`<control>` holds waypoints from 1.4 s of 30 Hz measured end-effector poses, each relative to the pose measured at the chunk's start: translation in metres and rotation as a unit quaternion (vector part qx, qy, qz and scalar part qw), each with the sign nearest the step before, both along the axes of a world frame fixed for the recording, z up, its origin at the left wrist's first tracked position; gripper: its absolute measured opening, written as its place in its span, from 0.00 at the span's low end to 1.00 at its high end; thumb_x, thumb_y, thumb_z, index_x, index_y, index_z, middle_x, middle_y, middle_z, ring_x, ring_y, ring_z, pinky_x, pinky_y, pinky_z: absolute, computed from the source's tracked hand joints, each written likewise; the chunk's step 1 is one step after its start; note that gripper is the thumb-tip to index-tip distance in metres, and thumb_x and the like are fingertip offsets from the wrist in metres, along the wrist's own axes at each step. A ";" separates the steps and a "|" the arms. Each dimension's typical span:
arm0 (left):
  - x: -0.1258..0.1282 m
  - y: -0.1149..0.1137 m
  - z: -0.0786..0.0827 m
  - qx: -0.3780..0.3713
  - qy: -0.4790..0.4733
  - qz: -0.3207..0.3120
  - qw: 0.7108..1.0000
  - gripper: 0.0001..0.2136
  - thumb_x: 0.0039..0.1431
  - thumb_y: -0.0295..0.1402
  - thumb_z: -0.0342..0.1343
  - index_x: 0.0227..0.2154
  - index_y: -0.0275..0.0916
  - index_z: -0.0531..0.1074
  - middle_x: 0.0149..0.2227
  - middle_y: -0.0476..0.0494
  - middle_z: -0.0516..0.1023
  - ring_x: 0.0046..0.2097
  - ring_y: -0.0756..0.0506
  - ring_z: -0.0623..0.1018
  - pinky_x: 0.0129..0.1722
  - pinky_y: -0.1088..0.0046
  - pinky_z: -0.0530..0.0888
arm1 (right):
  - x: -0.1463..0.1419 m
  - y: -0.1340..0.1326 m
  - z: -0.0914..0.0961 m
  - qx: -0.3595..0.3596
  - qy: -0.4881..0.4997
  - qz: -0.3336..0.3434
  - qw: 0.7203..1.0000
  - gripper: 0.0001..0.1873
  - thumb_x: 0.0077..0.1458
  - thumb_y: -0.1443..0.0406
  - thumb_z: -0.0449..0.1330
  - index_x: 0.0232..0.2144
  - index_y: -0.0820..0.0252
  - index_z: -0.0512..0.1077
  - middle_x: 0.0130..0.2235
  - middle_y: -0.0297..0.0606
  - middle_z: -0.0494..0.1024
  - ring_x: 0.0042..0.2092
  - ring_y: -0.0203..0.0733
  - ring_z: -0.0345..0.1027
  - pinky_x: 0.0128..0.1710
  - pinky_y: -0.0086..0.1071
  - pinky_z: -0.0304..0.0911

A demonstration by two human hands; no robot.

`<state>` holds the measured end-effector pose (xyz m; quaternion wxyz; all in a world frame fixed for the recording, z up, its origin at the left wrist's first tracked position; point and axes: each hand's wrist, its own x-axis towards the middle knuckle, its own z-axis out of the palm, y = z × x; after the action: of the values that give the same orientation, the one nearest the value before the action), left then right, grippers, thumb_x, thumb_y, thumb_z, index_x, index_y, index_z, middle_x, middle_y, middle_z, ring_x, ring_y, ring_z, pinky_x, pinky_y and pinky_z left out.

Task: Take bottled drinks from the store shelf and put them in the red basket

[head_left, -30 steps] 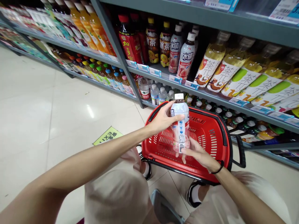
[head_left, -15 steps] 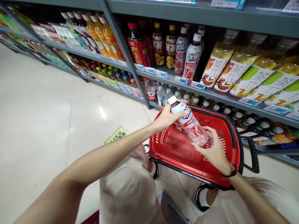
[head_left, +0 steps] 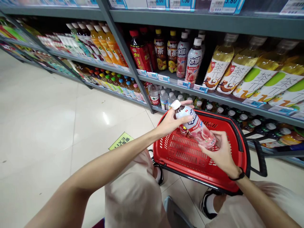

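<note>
Both hands hold a peach drink bottle (head_left: 198,128) with a white cap and a pink and white label, tilted over the red shopping basket (head_left: 187,167). My left hand (head_left: 174,119) grips its upper part below the cap, thumb across the label. At the bottle's base, my right hand (head_left: 222,152) is closed around it. Under the bottle, partly hidden, another bottle (head_left: 183,129) shows inside the basket. Similar peach drink bottles (head_left: 193,63) stand on the shelf ahead.
Shelves of bottles run along the far side, with a grey shelf edge (head_left: 173,84) close behind the basket. The basket's black handle (head_left: 260,158) sticks out to the right. A yellow-green floor sign (head_left: 121,141) lies left of the basket, between it and the pale tiled floor (head_left: 47,126).
The view has tipped slightly upward, so more price tags show on the upper shelf. Both hands keep hold of the bottle, which has shifted slightly.
</note>
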<state>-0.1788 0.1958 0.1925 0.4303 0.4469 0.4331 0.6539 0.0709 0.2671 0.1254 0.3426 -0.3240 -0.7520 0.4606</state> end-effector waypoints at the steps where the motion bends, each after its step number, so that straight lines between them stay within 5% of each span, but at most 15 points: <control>1: -0.001 -0.001 0.001 0.010 0.005 -0.004 1.000 0.35 0.55 0.45 0.71 0.62 0.38 0.67 0.62 0.31 0.73 0.60 0.37 0.76 0.59 0.59 0.74 | -0.001 -0.003 -0.001 -0.052 0.016 0.037 0.998 0.34 0.49 0.56 0.77 0.52 0.56 0.65 0.53 0.48 0.78 0.51 0.50 0.76 0.51 0.42 0.72; 4: -0.003 -0.004 0.002 0.030 0.013 -0.007 0.999 0.33 0.57 0.45 0.69 0.62 0.37 0.69 0.65 0.31 0.71 0.63 0.35 0.73 0.62 0.58 0.71 | -0.004 -0.011 -0.003 -0.200 0.061 0.135 0.969 0.29 0.54 0.59 0.75 0.49 0.54 0.62 0.50 0.44 0.81 0.48 0.46 0.78 0.49 0.38 0.72; 10: -0.007 -0.004 -0.002 0.044 -0.052 -0.009 0.998 0.28 0.58 0.41 0.67 0.59 0.38 0.72 0.62 0.33 0.74 0.62 0.34 0.75 0.61 0.55 0.71 | -0.007 -0.018 -0.004 -0.351 0.088 0.180 0.915 0.30 0.55 0.52 0.73 0.49 0.57 0.63 0.31 0.32 0.77 0.23 0.34 0.65 0.20 0.26 0.59; 16: -0.005 -0.004 0.000 0.030 -0.116 0.012 0.993 0.22 0.60 0.46 0.65 0.52 0.37 0.78 0.59 0.35 0.77 0.60 0.36 0.76 0.62 0.56 0.70 | -0.007 -0.019 0.011 -0.469 0.149 0.216 0.843 0.28 0.64 0.42 0.60 0.44 0.62 0.71 0.31 0.40 0.79 0.20 0.34 0.65 0.21 0.27 0.59; 25: -0.005 -0.003 -0.004 0.006 -0.063 0.112 0.992 0.16 0.58 0.45 0.70 0.41 0.38 0.84 0.43 0.41 0.83 0.44 0.45 0.79 0.51 0.66 0.73 | -0.003 -0.014 0.011 -0.559 0.152 0.299 0.758 0.45 0.66 0.35 0.44 0.43 0.71 0.78 0.34 0.59 0.82 0.19 0.43 0.71 0.17 0.28 0.56; 31: -0.004 0.003 -0.009 -0.020 -0.066 0.118 0.991 0.16 0.59 0.47 0.69 0.30 0.36 0.81 0.32 0.45 0.79 0.36 0.49 0.75 0.44 0.70 0.72 | -0.002 -0.012 0.010 -0.569 0.163 0.277 0.757 0.46 0.66 0.35 0.42 0.39 0.71 0.78 0.32 0.59 0.82 0.18 0.45 0.72 0.15 0.28 0.55; 42: -0.006 0.010 -0.009 -0.036 -0.116 0.141 0.982 0.18 0.54 0.46 0.71 0.31 0.34 0.81 0.34 0.42 0.79 0.37 0.48 0.75 0.44 0.71 0.72 | 0.000 -0.012 0.023 -0.513 0.207 0.244 0.797 0.36 0.66 0.38 0.51 0.44 0.65 0.76 0.32 0.51 0.81 0.24 0.43 0.75 0.21 0.28 0.62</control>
<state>-0.1844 0.2057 0.1830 0.3965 0.2863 0.4620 0.7398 0.0705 0.2548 0.1486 0.1501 -0.1543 -0.3711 0.9033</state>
